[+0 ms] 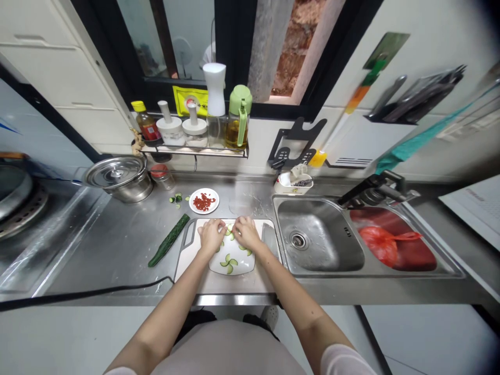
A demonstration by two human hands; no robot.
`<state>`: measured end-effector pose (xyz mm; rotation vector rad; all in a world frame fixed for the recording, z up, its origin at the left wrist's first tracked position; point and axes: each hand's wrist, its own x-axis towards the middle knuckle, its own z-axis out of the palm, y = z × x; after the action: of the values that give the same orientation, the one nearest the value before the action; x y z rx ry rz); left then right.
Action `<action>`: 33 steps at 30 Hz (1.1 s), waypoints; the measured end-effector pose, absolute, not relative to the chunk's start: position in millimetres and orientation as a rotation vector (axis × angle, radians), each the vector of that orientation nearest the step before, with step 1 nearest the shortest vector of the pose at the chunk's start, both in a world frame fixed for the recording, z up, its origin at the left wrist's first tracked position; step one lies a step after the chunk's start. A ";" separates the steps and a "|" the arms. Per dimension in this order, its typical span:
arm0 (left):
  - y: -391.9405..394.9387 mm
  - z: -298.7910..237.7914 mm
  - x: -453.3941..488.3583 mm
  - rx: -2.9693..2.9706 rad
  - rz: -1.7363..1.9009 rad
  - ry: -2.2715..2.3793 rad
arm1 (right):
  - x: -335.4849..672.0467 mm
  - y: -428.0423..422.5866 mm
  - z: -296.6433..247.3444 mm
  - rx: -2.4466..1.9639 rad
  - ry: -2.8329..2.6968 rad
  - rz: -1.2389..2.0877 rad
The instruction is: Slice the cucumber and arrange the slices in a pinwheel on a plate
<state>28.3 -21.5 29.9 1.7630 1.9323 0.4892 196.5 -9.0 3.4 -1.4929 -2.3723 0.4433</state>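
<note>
A white plate [239, 264] lies on a light cutting board [191, 265] in front of me. Thin half-moon cucumber slices [229, 263] form a small fan near the plate's close edge, with more clusters around its sides. At the far rim my left hand [212, 235] bends its fingers in a pinch by the slices there. My right hand [246, 233] faces it from the other side, fingertips pinched on the same small group of slices. The fingers partly cover what they grip. A broad knife blade [269, 237] rests on the board's right side.
A whole cucumber [169, 240] lies left of the board. Behind it are cucumber scraps [177, 198] and a small dish of chopped red pieces [203, 201]. A lidded steel pot [121, 177] stands back left. The double sink [320, 234] is on the right, with a red bag [380, 245].
</note>
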 end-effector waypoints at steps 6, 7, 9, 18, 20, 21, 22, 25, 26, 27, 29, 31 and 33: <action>-18.1 24.5 33.9 1.806 0.385 1.933 | 193.8 -7.8 1.3 -1.515 -2.398 0.435; -17.7 23.6 34.8 1.814 0.376 1.932 | 193.3 -7.8 0.9 -1.515 -2.398 0.431; -17.1 21.8 36.7 1.826 0.360 1.933 | 192.4 -8.1 0.1 -1.510 -2.399 0.423; -14.1 11.6 43.5 1.846 0.282 1.931 | 190.0 -7.5 -1.8 -1.546 -2.427 0.412; -13.6 10.3 44.6 1.847 0.271 1.928 | 189.8 -7.5 -2.8 -1.550 -2.421 0.410; -13.4 9.8 45.0 1.848 0.269 1.926 | 189.8 -7.6 -3.3 -1.554 -2.415 0.411; -13.2 9.4 45.3 1.851 0.268 1.922 | 189.8 -7.8 -3.8 -1.557 -2.408 0.413; -12.6 8.8 46.0 1.852 0.258 1.919 | 190.1 -8.7 -4.8 -1.565 -2.382 0.421; -12.4 8.7 46.1 1.849 0.251 1.921 | 190.2 -9.0 -4.9 -1.573 -2.368 0.419; -12.1 8.5 46.2 1.846 0.243 1.925 | 190.3 -9.1 -5.0 -1.582 -2.354 0.417; -11.4 8.1 46.4 1.841 0.232 1.934 | 190.4 -8.9 -5.1 -1.600 -2.334 0.408; -10.7 7.4 46.3 1.837 0.228 1.941 | 190.3 -8.0 -5.3 -1.609 -2.334 0.401; -10.2 6.7 46.0 1.835 0.231 1.944 | 190.0 -7.0 -5.8 -1.619 -2.342 0.401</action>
<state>46.0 -10.2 6.7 1.8351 1.9437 0.2313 190.0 -7.0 -5.8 -1.6188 -2.3419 0.4005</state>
